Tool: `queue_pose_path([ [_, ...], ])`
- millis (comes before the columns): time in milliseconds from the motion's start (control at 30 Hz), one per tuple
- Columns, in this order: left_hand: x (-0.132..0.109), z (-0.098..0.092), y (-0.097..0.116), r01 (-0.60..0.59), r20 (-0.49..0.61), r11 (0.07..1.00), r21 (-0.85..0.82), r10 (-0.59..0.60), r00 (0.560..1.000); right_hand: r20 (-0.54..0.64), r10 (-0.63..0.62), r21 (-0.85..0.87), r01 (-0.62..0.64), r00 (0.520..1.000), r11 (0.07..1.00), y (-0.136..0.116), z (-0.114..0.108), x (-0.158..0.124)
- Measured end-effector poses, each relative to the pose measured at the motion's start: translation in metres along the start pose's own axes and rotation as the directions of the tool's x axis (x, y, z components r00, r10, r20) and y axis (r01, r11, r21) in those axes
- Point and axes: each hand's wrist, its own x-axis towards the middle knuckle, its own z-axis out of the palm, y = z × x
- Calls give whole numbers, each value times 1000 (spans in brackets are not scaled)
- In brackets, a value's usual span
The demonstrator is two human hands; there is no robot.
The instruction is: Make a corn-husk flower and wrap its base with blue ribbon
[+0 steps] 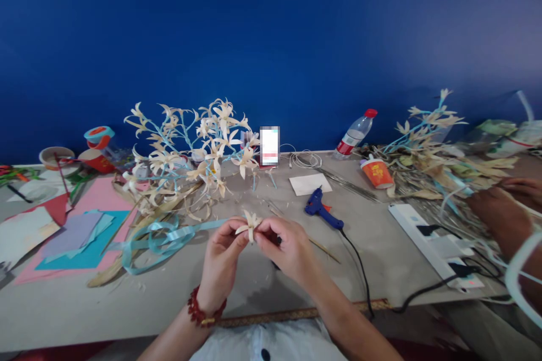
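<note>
Between my two hands, above the table's front half, is a small cream-coloured handmade flower (251, 227) with pointed petals. My left hand (225, 248) pinches it from the left, thumb against fingers, and a red bead bracelet circles that wrist. From the other side my right hand (284, 245) closes its thumb and fingertips on the same flower. A light blue ribbon (158, 245) lies in loops left of my hands, its end running toward my left fingers. Beyond it rise blue-wrapped branches with many similar cream flowers (224, 115).
A blue hot glue gun (319, 208) lies to the right, its cord hanging over the front edge. Farther right are a white power strip (432, 245), an orange cup (376, 173), a bottle (355, 134) and another person's hands (502, 214). Coloured paper (80, 254) lies left.
</note>
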Motion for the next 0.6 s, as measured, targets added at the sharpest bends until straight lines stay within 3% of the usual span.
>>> queue_pose_path([
  [233, 2, -1, 2, 146, 85, 971, -190, -132, 988, 42, -1, 83, -3, 999, 997, -2, -4, 3],
  [600, 3, 2, -4, 130, 88, 965, -227, -113, 990, 88, 31, 177, -46, 996, 983, 1, -5, 2],
])
